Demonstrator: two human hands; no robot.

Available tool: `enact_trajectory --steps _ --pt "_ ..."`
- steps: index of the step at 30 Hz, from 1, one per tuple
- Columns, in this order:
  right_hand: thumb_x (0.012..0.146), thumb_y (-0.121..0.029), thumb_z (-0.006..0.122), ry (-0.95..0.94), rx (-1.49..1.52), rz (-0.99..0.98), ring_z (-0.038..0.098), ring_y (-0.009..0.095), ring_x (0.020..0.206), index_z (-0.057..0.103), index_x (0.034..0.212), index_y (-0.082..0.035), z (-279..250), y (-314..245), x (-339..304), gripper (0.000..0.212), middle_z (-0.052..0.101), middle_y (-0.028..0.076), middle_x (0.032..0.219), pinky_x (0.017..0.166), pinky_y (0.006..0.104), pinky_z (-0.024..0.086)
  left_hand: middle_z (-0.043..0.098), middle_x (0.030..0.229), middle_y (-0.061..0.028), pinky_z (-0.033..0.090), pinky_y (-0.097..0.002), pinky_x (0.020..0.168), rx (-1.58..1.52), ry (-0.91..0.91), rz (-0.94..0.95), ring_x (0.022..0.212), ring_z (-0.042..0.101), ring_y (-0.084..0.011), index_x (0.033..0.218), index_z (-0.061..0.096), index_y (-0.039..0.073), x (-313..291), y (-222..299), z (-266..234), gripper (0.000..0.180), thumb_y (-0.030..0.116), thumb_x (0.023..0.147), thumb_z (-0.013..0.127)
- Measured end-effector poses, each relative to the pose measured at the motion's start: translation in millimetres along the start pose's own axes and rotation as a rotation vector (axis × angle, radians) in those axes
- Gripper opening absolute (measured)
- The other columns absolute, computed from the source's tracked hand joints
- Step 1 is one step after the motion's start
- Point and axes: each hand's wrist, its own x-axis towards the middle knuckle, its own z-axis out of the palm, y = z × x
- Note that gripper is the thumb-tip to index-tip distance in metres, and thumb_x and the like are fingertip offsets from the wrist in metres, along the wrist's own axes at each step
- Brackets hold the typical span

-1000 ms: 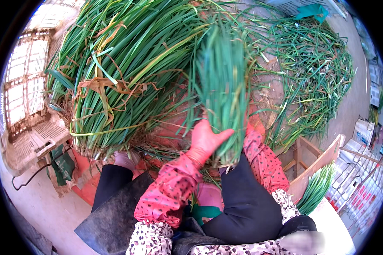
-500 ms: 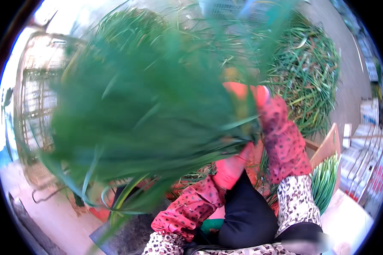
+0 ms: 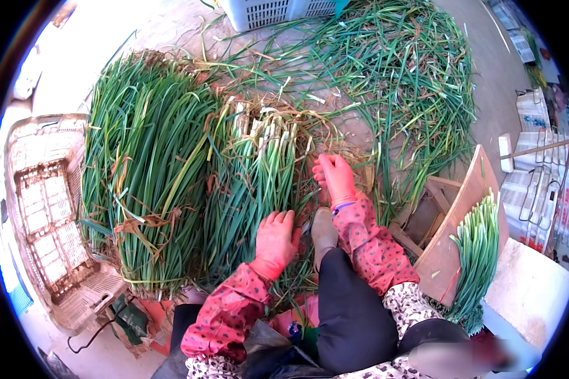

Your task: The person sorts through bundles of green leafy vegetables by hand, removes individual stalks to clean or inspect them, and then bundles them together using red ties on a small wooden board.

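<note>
Littered floor [image 3: 489, 82]; green bundle [image 3: 250, 165] beside left fingers [image 3: 279, 218].

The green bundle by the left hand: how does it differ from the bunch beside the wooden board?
The bundle looks broader than the bunch. Dry brown scraps surround the bundle's pale ends, while the bunch looks clean. The bundle lies next to the left hand; the bunch is by the wooden board. Both have green leaves and pale ends.
</note>
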Motion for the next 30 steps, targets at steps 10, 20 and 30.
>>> enact_trajectory --steps 10,20,30 --pt "0.081 -0.019 0.066 -0.444 0.055 0.159 0.055 0.009 0.055 0.059 0.101 -0.003 75 -13 -16 0.026 0.062 0.003 0.078 0.047 0.0242 0.046 0.053 0.129 -0.0055 0.024 -0.0530 0.109 0.365 -0.094 0.091 0.129 0.038 -0.0325 0.123 0.055 0.013 -29 -116 -43 0.054 0.012 0.069 0.065" --pt "0.086 -0.043 0.060 -0.263 -0.100 0.273 0.060 0.010 0.063 0.053 0.121 -0.004 6 -16 41 0.053 0.065 0.008 0.102 0.053 0.0227 0.043 0.069 0.100 -0.0090 0.049 -0.0253 0.084 -0.510 -0.037 -0.056 0.095 0.064 -0.0126 0.111 0.064 0.002 -6 -54 -87 0.024 0.006 0.088 0.058" --pt "0.082 -0.027 0.068 -0.504 -0.047 0.065 0.050 0.004 0.051 0.058 0.082 -0.010 20 -69 34 0.019 0.056 -0.004 0.066 0.044 0.0206 0.037 0.068 0.091 -0.0071 0.048 -0.0217 0.069 -0.812 0.400 -0.174 0.077 0.061 -0.0082 0.115 0.060 0.001 13 -23 -61 0.032 0.011 0.085 0.065"
